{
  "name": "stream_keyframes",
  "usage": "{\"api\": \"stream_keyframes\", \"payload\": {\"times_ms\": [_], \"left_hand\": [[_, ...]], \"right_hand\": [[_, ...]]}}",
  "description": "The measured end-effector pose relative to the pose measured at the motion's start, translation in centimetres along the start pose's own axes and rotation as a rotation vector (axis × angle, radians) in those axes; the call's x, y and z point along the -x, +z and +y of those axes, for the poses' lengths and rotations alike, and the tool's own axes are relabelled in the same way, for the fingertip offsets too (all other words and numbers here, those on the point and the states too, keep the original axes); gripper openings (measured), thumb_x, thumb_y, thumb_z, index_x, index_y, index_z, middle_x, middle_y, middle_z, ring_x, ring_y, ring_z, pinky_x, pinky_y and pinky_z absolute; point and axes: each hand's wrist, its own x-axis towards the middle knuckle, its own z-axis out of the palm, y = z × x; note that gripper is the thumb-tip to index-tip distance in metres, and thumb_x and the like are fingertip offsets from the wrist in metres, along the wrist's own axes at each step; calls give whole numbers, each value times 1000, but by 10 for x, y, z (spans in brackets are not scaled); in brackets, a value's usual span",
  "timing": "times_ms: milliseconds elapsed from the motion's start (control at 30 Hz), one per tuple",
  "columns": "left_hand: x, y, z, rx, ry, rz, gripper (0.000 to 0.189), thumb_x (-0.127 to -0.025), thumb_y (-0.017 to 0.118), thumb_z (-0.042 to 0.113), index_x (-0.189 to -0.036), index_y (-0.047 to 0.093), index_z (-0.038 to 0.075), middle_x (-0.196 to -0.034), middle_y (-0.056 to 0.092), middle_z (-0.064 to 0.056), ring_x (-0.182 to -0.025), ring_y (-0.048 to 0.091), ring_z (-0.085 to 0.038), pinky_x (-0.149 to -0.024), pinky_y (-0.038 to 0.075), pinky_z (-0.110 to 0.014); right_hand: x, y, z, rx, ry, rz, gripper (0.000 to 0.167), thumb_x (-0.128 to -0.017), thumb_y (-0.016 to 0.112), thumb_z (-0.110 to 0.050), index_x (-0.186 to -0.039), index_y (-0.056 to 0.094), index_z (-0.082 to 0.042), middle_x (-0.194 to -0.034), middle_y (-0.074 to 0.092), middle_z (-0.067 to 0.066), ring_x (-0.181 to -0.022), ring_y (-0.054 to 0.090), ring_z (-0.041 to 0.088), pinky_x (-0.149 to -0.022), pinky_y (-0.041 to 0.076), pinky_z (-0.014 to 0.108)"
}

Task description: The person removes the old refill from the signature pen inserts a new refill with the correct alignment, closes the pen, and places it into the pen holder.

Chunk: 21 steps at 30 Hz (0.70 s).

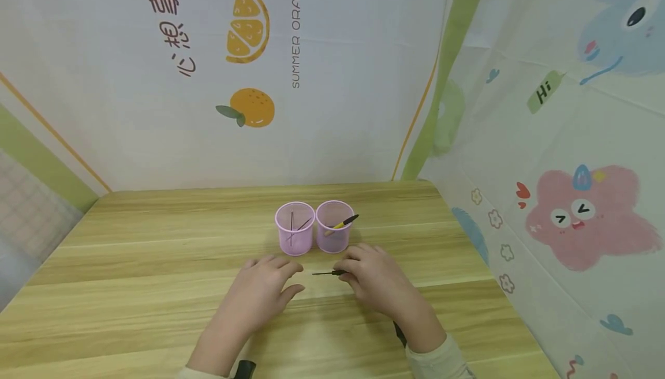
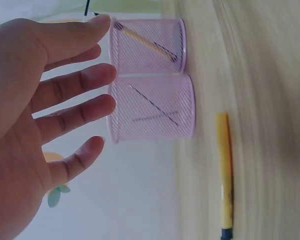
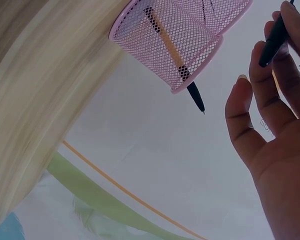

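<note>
Head view. Right hand (image 1: 375, 281), lower right of centre: fingers pinching black pen piece (image 1: 337, 272), just below centre. Left hand (image 1: 261, 286), lower left: fingers loosely spread. Two pink cups (image 1: 306, 243) above.

On the table (image 1: 140, 235), the left cup (image 1: 296, 243) and the right cup (image 1: 332, 243) stand side by side, toward the far edge. Rods (image 1: 292, 223) are in the left cup; a pen (image 1: 343, 224) leans rightward in the right cup. Nearer are the left hand (image 1: 262, 286) and, to its right, the right hand (image 1: 373, 278), with a pen part (image 1: 338, 272) pointing left. A second pen (image 2: 224, 175) lies left of the cups, nearer.
</note>
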Motion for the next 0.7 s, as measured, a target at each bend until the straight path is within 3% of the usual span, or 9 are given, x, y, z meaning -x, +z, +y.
{"api": "stream_keyframes", "payload": {"times_ms": [333, 700], "left_hand": [[-9, -1, 14, -59, 73, 57, 27, -90, 84, 40, -109, 77, 21, -107, 75, 8, -107, 69, -18, -91, 56, -48], [-13, 1, 21, -85, 111, 87, 18, -91, 83, 38, -102, 77, 24, -101, 75, 9, -101, 67, -15, -91, 54, -43]], "right_hand": [[-1, 1, -2, 19, -16, 11, 10, -90, 86, -20, -99, 82, -17, -97, 74, -8, -93, 68, 12, -78, 55, 30], [-1, 2, -7, 30, -20, 10, 11, -90, 85, -20, -99, 81, -16, -97, 73, -7, -94, 67, 12, -85, 58, 34]]}}
